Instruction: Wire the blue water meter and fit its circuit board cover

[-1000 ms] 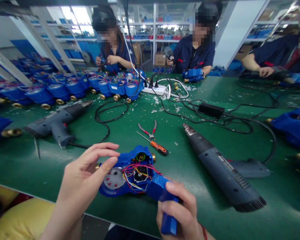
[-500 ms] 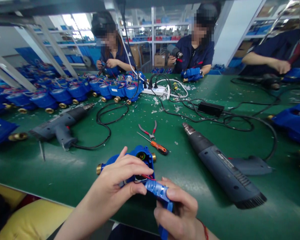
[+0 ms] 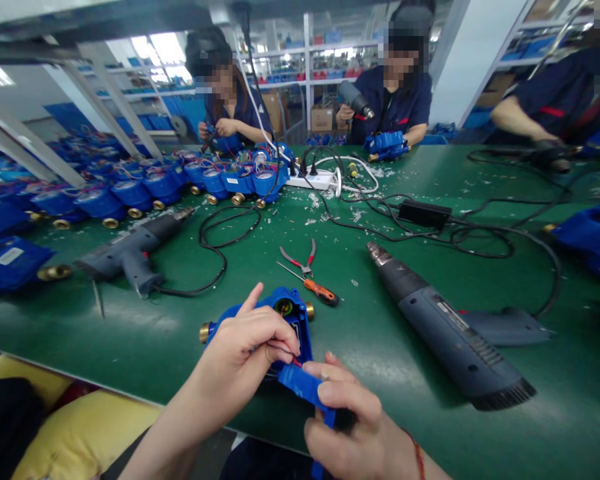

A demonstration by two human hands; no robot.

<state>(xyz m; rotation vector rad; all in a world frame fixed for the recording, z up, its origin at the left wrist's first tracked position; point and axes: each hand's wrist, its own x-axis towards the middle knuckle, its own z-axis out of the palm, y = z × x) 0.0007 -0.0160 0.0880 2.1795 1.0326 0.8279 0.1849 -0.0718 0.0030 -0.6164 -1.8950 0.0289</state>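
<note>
Head view: your left hand (image 3: 253, 343) pinches wires on the blue meter (image 3: 285, 313) at six o'clock; your right hand (image 3: 353, 417) grips its cover (image 3: 300, 383). Likely tucking wires, so next, seat the cover carefully.

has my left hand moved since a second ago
Yes. The left hand has come down rightward onto the blue meter, covering its dial and wires, judged against the orange screwdriver beyond.

meter housing (image 3: 285, 313): glossy blue plastic | fitting (image 3: 205, 332): brass | table (image 3: 190, 333): matt green
</note>
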